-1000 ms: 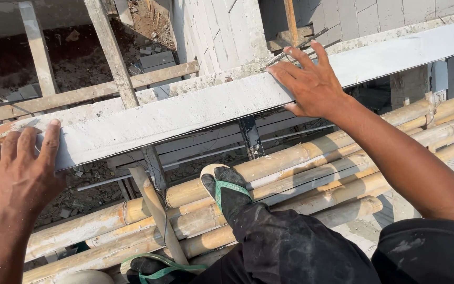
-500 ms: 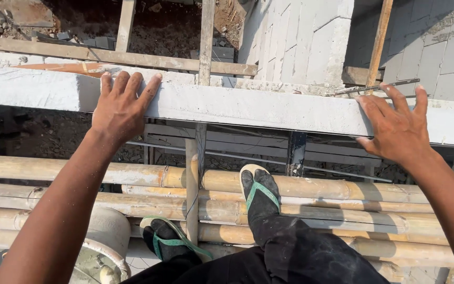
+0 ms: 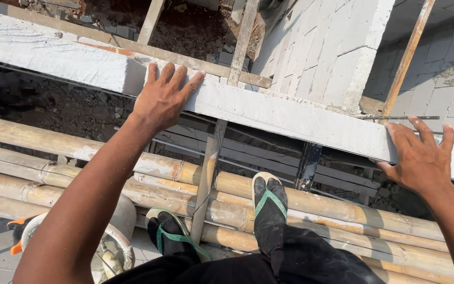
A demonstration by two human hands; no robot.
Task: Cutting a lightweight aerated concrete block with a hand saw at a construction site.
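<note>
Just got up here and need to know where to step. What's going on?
A person stands on bamboo poles in green-strapped sandals, both palms flat on a long grey beam. The left hand presses near the beam's joint with a rougher slab; the right hand rests further along it. Neither hand holds anything. A white block wall rises beyond the beam, and open ground shows far below.

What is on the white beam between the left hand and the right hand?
In the head view the white beam is bare between the left hand and the right hand; both press flat on it.
</note>
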